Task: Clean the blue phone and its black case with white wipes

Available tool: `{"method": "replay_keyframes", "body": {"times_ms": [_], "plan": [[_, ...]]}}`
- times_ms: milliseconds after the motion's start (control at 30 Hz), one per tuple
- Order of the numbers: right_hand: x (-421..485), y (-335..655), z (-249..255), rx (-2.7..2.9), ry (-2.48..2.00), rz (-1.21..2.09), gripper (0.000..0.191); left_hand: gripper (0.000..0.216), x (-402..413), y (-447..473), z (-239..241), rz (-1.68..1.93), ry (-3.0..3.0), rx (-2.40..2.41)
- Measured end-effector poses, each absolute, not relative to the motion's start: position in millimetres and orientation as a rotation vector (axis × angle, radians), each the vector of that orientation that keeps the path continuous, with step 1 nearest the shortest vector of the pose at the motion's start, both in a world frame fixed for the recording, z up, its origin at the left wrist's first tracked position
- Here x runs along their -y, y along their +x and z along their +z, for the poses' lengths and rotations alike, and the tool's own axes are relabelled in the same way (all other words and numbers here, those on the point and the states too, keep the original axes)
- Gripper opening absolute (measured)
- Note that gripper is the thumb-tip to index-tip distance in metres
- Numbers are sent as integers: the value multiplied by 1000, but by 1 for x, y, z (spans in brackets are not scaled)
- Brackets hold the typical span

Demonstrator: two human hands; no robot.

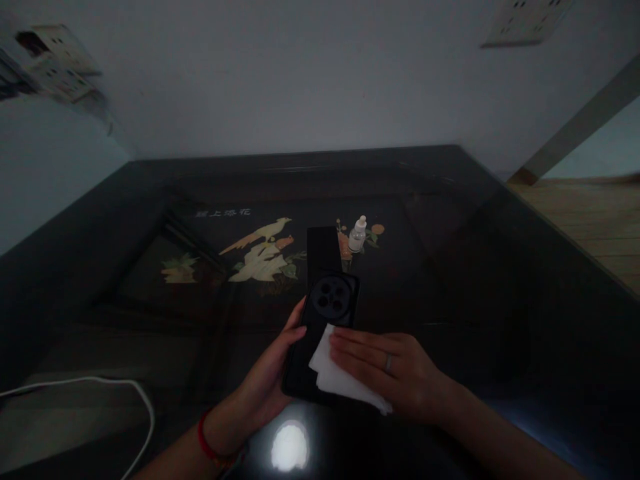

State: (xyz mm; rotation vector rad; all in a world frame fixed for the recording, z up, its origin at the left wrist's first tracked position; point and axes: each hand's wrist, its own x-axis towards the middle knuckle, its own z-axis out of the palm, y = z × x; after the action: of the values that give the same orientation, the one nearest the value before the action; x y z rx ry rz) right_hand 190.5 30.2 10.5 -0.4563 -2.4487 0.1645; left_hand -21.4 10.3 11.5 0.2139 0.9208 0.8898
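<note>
Over a glossy dark bench (450,273), two bare hands work on a black phone (299,363), which sits low and central, its back facing up and its round camera ring (331,297) at the far end. The left hand (270,373) comes in from the lower left, its grip narrow on the phone's left edge: the thumb lies along the near face and the other fingers pass behind. The right hand (405,377), wearing a ring (389,363), holds a folded white cloth (345,380) beneath straight fingers set close together, pressed against the phone's back just below the camera ring; its thumb is hidden. Beyond the phone lies a dark oblong (323,250), perhaps a box; the light is too dim to tell whether the two touch. Just right of that stands a small dropper bottle (357,238) with a white top. Left of the oblong, a pale bird design (260,250) decorates the bench. A white cable (117,381) curves at lower left.
</note>
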Motion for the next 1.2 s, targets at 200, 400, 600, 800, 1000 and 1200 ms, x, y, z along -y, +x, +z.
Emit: {"method": "replay_keyframes", "body": {"times_ms": [200, 400, 600, 800, 1000, 1200], "plan": [[-22, 181, 7, 2511, -400, 272, 29, 69, -11, -20, 13, 870, 231, -873], [-19, 177, 1, 2524, -363, 538, 30, 69, -13, -18, 17, 879, 230, -838], [-15, 171, -3, 2434, -310, 787, 33, 71, -13, -19, 14, 900, 251, -858], [-15, 172, 4, 2162, -342, 1000, 31, 68, -13, -19, 14, 905, 242, -885], [-32, 184, 14, 1690, -903, 912, 25, 71, -12, -16, 18, 908, 254, -892], [-62, 163, 14, 1325, -1088, 836, 12, 70, -4, -13, 13, 933, 313, -829]]}}
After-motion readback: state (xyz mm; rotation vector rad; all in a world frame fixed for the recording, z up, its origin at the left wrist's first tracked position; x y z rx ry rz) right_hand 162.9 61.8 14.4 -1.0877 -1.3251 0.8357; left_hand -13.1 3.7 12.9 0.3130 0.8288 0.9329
